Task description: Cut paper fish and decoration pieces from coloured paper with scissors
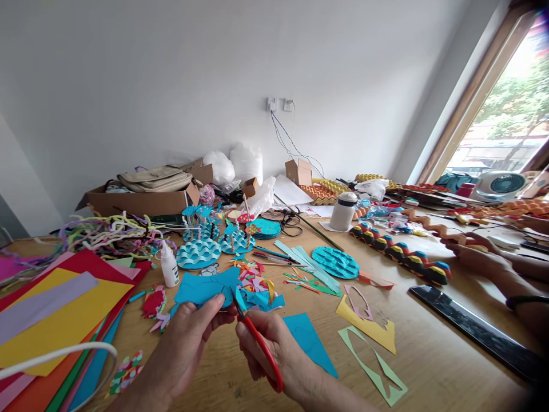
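My left hand (pixel 195 329) pinches a sheet of blue paper (pixel 201 288) between thumb and fingers, above the wooden table. Red-handled scissors (pixel 262 342) are in my right hand (pixel 274 349), with their blades at the right edge of the blue paper. Under and behind the sheet lie blue offcuts (pixel 261 301) and a heap of small colourful paper scraps (pixel 253 276). Another blue paper piece (pixel 309 340) lies flat just right of my right hand. A white glue bottle (pixel 168 266) stands beyond my left hand.
Stacked coloured paper (pixel 107 297) covers the left side, with a white cable (pixel 55 355) across it. Blue wavy discs (pixel 198 253) with paper fish stand behind. Cut-out remnants (pixel 373 326) and a black phone-like slab (pixel 467 323) lie right. Another person's hand (pixel 480 260) holds a painted egg-carton strip (pixel 398 252).
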A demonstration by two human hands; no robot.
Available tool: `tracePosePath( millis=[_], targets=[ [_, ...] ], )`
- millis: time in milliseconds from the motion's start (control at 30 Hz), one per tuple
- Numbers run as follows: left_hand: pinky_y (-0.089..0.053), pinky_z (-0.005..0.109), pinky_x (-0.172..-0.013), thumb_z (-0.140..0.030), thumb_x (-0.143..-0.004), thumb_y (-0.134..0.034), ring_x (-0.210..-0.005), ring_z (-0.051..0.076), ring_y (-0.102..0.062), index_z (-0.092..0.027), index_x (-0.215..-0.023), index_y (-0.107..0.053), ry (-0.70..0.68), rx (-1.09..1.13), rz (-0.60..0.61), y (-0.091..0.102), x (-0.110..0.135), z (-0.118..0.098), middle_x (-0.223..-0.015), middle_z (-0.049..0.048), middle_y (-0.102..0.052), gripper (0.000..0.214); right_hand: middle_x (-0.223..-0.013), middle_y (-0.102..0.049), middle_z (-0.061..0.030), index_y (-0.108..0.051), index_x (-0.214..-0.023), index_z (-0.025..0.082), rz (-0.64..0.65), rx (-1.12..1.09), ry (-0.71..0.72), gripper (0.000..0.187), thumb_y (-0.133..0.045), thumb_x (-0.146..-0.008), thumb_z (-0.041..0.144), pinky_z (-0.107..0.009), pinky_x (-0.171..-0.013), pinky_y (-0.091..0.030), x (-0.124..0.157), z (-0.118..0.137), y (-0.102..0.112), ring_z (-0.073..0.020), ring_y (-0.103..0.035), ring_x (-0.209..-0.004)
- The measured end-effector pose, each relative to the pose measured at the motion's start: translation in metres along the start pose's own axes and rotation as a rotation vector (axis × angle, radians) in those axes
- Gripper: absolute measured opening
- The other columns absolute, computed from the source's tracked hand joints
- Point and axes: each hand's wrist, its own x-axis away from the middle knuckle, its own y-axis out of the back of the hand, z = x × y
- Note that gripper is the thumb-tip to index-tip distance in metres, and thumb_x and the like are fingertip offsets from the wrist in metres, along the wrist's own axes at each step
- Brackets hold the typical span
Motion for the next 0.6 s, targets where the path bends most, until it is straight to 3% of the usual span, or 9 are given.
tracePosePath(
  millis=[600],
  targets=[
    [-0.049, 0.029, -0.071, -0.024, -0.076, -0.057, -0.072, 0.017, -0.062, -0.018, -0.071, -0.069, 0.037, -0.078, 0.138, 0.011, -0.002, -0.007, -0.073, 0.002, -0.071, 0.015, -0.042, -0.036, 0.0079, -0.04, -0.058, 0.016, 0.018, 0.02, -0.019, 0.038, -0.046, -0.079, 0.047, -0.011, -0.029, -0.028, -0.001, -0.003, 0.002, -0.0022, -0.035, -0.03]
  ],
)
